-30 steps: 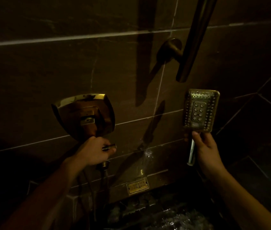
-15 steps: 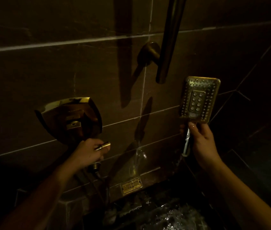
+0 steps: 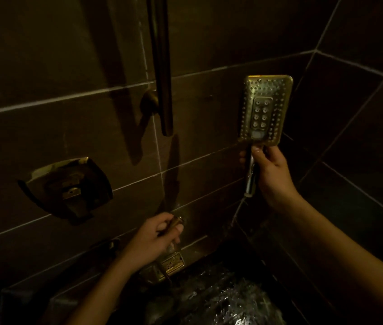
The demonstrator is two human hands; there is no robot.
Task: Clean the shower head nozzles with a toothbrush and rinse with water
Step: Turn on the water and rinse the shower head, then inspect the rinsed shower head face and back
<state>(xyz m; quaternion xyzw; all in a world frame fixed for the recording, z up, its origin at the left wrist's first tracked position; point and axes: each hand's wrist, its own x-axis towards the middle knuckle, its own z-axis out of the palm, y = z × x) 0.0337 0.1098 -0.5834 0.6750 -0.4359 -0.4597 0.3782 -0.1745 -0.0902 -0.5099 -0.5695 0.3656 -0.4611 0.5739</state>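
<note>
The rectangular brass shower head [image 3: 265,109] is upright at the right, its nozzle face turned toward me. My right hand [image 3: 272,174] grips its chrome handle [image 3: 250,184] just below the head. Lower down, at the middle of the wall, my left hand [image 3: 153,240] is closed around a small brass fitting [image 3: 177,221] that sticks out of the tiles. A little water shows under that hand. No toothbrush is in view.
A brass valve plate [image 3: 68,186] with a lever is on the dark tiled wall at the left. A vertical rail [image 3: 161,66] hangs above the middle. A small perforated brass plate [image 3: 171,263] sits low on the wall. Water splashes on the dark floor [image 3: 232,301].
My left hand has left the lever under the valve plate and moved right and down onto the small brass fitting. The shower head stays in my right hand, a little higher.
</note>
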